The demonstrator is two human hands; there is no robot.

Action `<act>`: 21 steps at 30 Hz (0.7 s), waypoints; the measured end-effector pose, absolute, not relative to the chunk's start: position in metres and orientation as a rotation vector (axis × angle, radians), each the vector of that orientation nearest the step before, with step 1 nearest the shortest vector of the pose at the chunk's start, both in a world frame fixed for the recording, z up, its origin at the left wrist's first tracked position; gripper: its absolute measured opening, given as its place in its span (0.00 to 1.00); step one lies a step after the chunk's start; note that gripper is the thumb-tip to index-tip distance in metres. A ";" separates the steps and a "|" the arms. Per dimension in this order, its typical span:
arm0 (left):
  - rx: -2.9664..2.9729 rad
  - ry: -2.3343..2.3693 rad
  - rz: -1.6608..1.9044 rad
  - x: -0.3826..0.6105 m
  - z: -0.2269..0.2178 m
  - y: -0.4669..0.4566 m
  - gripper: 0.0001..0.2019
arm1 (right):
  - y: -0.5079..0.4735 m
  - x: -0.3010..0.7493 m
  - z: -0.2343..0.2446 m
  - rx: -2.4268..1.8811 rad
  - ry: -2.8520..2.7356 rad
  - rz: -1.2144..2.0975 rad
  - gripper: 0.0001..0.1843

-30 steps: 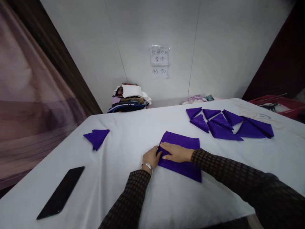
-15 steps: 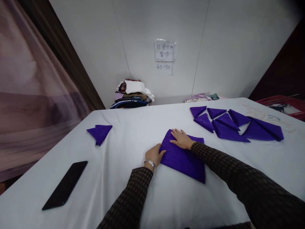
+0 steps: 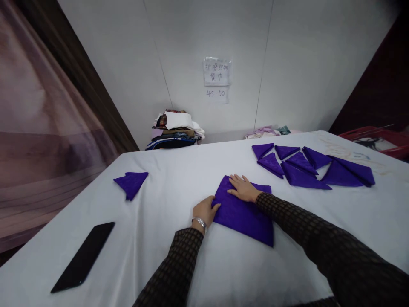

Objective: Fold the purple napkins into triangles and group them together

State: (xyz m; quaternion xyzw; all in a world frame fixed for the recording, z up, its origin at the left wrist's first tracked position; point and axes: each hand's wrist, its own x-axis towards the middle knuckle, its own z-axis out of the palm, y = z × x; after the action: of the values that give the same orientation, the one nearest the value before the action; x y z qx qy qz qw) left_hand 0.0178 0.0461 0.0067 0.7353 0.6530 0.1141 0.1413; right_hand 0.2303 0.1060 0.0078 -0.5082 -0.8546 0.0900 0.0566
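A purple cloth napkin (image 3: 244,213), folded to a square, lies on the white table (image 3: 179,183) in front of me. My left hand (image 3: 206,210) rests at its near left corner, fingers curled against the edge; a silver watch is on that wrist. My right hand (image 3: 242,188) lies flat on the napkin's far corner with fingers stretched out. Both sleeves are dark and checked.
Several purple napkins folded into triangles (image 3: 300,168) lie at the far right. One folded purple triangle (image 3: 131,183) sits at the left. A black phone (image 3: 83,256) lies near the left front edge. Stacked clothes (image 3: 175,130) and a red basket (image 3: 380,138) stand beyond the table.
My right hand slid from the napkin's near left edge up to its far corner and now lies flat there. My left hand stayed at the near left corner.
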 end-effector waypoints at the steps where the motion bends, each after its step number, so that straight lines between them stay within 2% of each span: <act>1: 2.127 1.882 0.329 0.018 0.007 0.046 0.18 | 0.096 0.231 0.009 -1.474 -2.623 0.287 0.41; 6: 2.140 1.879 0.331 0.017 0.010 0.047 0.18 | 0.050 0.237 0.012 -1.174 -2.753 0.447 0.41; 11: 2.127 1.893 0.300 0.015 0.010 0.050 0.19 | 0.039 0.262 0.017 -1.445 -2.572 0.399 0.42; 17: 2.149 1.879 0.307 0.013 0.009 0.054 0.19 | 0.024 0.277 0.018 -1.491 -2.557 0.428 0.39; 21: 2.155 1.859 0.307 0.011 0.009 0.056 0.19 | 0.024 0.282 0.026 -1.467 -2.476 0.291 0.35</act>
State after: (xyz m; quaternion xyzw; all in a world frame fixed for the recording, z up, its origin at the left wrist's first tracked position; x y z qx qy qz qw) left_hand 0.0112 0.0563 0.0092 0.7455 0.6431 0.1063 0.1389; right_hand 0.2825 0.0241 0.0260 -0.5032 -0.8494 0.0997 0.1240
